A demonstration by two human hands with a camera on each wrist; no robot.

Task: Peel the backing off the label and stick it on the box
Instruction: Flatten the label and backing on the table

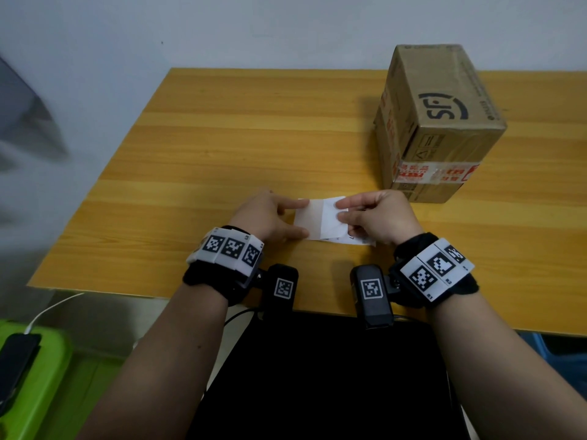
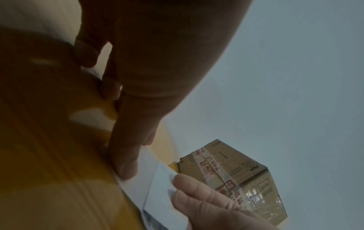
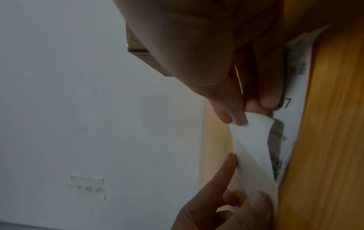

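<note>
Label [image 1: 320, 222]: white sheet flat on wooden table [image 1: 222, 147], lying between both hands. Left hand [image 1: 270, 217]: straight fingers and thumb press the sheet's near-left edge down. Right hand [image 1: 378, 217]: thumb and forefinger pinch a curled-up white layer at the sheet's right end; printed face shows beneath. Box [image 1: 435, 122]: cardboard, taped, just beyond the right hand, apart from the label. Print on the label blurred, unreadable; which layer is the backing cannot be told
</note>
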